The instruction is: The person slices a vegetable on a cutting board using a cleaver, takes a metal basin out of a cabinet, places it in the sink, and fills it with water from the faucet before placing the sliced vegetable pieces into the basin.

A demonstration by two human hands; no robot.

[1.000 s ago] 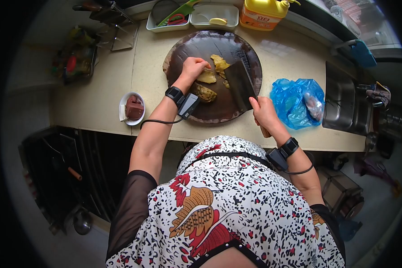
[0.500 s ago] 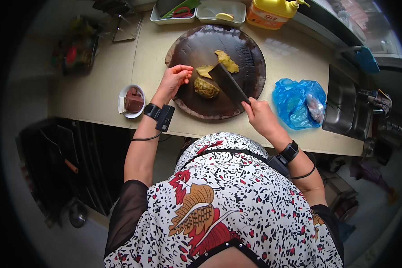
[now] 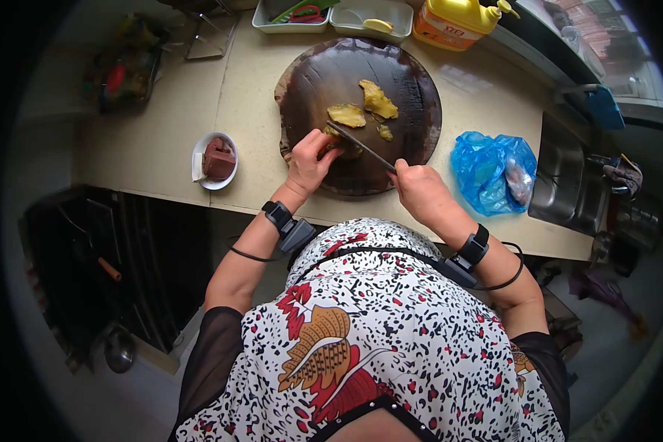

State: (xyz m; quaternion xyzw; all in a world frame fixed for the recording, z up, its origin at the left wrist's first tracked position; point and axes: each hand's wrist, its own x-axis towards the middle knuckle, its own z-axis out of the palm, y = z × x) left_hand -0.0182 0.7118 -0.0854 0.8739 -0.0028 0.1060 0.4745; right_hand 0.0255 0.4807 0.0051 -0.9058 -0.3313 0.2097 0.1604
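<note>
On the dark round chopping board [image 3: 309, 81], my left hand [image 3: 311, 160] is closed on a knobby olive-green lump of pickled vegetable [image 3: 351, 152], mostly hidden by my fingers and the blade. My right hand [image 3: 423, 193] grips the handle of a cleaver [image 3: 367, 147]. Its blade stands edge-down across the lump, its tip close to my left fingertips. Beyond the blade lie a yellow-green slice [image 3: 346, 115], a larger slice [image 3: 378, 99] and a small scrap [image 3: 384, 132].
Left of the board stands a white bowl [image 3: 216, 160] with a dark reddish-brown block. A blue plastic bag [image 3: 486, 173] lies at the right, beside the sink [image 3: 567, 177]. White trays [image 3: 372, 18] and a yellow pump jug [image 3: 457, 22] line the back.
My left hand has moved right and down onto the lump. The cleaver has turned from lying flatter to edge-down over the lump, and a small scrap now shows beside the slices.
</note>
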